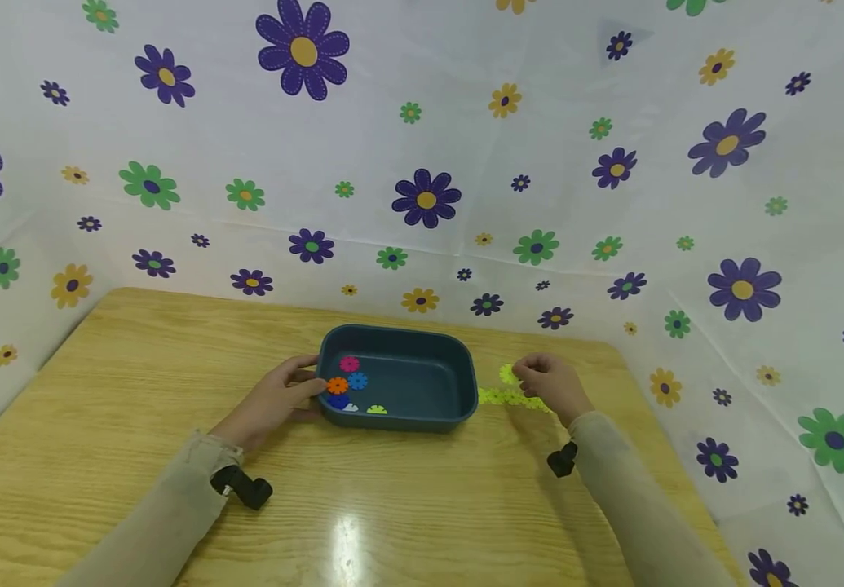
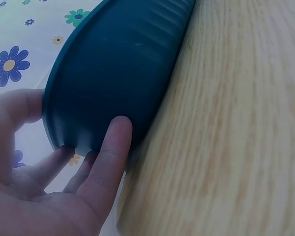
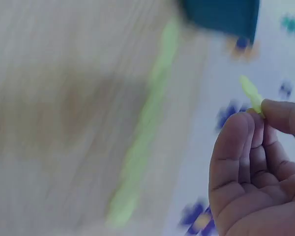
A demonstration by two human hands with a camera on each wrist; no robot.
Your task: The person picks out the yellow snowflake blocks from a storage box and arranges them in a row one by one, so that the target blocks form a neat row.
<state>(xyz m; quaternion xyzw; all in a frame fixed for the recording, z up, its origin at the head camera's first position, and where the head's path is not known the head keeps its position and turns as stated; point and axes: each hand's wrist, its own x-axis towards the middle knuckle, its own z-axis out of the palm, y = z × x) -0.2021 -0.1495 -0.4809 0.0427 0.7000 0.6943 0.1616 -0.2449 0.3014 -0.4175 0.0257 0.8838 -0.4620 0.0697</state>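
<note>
A dark teal plastic tub [image 1: 407, 422] stands on the table, with several flower-shaped plastic discs at its left end: a pink disc [image 1: 350, 364], an orange disc [image 1: 337, 386], blue ones, a whitish one and a yellow one. My left hand [image 1: 278, 399] holds the tub's left end, thumb at the rim and fingertips against the outer wall [image 2: 98, 73]. To the tub's right, my right hand [image 1: 550, 385] pinches a yellow-green notched disc [image 1: 507, 374] between thumb and fingers, raised above the table. Below it lies a row of yellow-green discs [image 3: 142, 132], blurred in the right wrist view.
The wood-grain table [image 1: 422, 497] reaches back to a white flower-print cloth [image 1: 363, 155], which also hangs along both sides. Black wrist mounts [image 1: 245, 487] sit at both sleeve cuffs. The yellow-green row starts close to the tub's right wall.
</note>
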